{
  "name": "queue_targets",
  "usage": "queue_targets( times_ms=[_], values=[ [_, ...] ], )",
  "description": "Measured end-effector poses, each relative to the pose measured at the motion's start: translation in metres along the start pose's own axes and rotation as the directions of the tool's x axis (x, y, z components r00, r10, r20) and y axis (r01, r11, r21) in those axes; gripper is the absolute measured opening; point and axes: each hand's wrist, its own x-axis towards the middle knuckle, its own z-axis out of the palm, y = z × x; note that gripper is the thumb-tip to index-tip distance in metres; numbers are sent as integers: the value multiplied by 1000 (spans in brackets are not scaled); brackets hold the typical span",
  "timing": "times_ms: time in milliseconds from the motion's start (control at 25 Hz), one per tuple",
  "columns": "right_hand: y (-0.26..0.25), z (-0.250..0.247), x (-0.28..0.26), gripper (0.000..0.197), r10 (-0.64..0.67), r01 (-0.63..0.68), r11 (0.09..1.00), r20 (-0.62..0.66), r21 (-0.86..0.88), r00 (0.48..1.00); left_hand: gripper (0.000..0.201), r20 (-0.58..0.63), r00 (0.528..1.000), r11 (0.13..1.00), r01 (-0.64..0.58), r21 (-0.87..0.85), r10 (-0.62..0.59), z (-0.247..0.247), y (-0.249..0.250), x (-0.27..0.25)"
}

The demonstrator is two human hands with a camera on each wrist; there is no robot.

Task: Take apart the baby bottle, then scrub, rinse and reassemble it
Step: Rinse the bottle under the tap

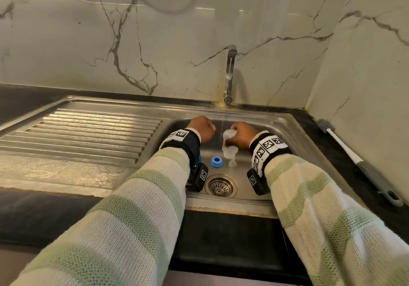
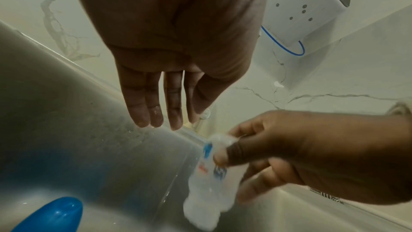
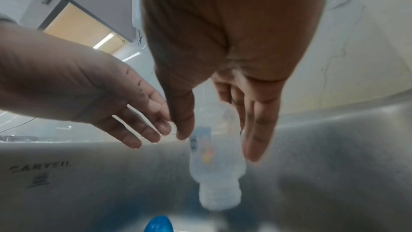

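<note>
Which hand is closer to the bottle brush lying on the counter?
Right. The right hand is in the sink on the brush's side; the left hand is farther away, beyond the running water.

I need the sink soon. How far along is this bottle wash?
Disassembly looks done: the blue collar ring lies loose on the sink floor and the brush rests on the counter. In hand: the right hand grips the clear bottle body, neck down, by the stream from the tap; the left hand holds nothing. Left: rinsing the other parts and reassembly.
</note>
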Motion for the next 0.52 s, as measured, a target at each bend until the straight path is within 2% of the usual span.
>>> queue_targets(
  times_ms=[80,200,280,360,400,520],
  values=[
    [-5,-4,4,58,12,16,987,-174,162,985,23,0,1000,999,5,-37,-5,3,2,1],
    [-21,-5,2,42,0,118,932,-325,342,946,33,-34,999,993,-27,-114,23,5,5,2],
    [-27,-5,2,44,-8,162,897,-353,411,935,35,-76,996,984,-62,-164,50,6,8,2],
    [-26,-5,9,61,45,145,867,-366,477,930,36,-112,992,978,-80,-193,59,8,8,6],
    [-25,-4,12,64,60,131,877,-376,462,925,36,-118,991,977,-82,-198,59,9,8,7],
    [-23,-2,15,50,22,146,905,-385,400,923,32,-109,993,981,-72,-183,53,12,4,10]
  ],
)
